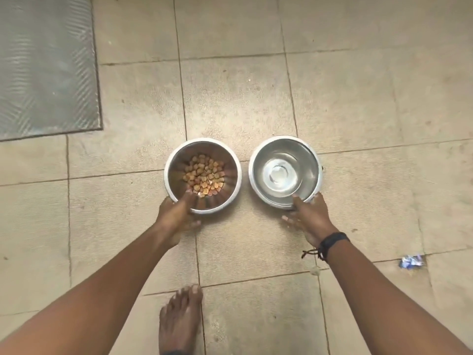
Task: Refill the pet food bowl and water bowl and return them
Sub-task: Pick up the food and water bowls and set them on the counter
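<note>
You see a grey ribbed mat [46, 65] at ten o'clock on the beige tiled floor [358, 98], and a crumpled blue-white wrapper [411, 261] at four o'clock.

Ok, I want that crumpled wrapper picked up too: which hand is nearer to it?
Right. The right hand holds the water bowl, with the wrapper on the floor off to its right; the left hand holds the food bowl, farther left.
</note>
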Available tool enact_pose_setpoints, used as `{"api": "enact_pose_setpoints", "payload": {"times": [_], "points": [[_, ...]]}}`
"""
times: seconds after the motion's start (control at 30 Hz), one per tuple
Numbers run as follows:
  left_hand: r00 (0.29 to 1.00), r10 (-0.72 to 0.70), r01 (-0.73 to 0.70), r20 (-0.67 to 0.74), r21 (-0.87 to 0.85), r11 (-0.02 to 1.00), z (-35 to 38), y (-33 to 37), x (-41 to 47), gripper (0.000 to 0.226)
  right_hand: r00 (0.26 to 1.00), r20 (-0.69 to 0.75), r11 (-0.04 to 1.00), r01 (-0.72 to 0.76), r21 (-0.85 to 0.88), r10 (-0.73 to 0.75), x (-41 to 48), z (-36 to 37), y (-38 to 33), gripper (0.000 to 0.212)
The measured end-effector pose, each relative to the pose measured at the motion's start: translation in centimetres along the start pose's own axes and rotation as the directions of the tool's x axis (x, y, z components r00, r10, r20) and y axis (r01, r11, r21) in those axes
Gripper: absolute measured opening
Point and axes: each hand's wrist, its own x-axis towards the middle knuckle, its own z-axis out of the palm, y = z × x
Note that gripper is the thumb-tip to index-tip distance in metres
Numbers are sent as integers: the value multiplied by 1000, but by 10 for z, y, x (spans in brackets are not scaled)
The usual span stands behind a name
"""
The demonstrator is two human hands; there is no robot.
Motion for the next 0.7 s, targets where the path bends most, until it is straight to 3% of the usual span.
{"api": "enact_pose_setpoints", "payload": {"times": [0.13,0.3,0.7], "points": [[1000,24,-25,-8,-113,993,3,8,-5,39,1000,-21,998,5,62,-4,0,-4,-4,37],[999,36,-39,-23,-109,993,-10,30,-63,38,999,0,995,-37,97,38,-49,-32,-16,46],[992,89,-91,92,28,995,-40,109,-361,35,992,-121,943,19,332,22,-366,-128,-108,36]]}}
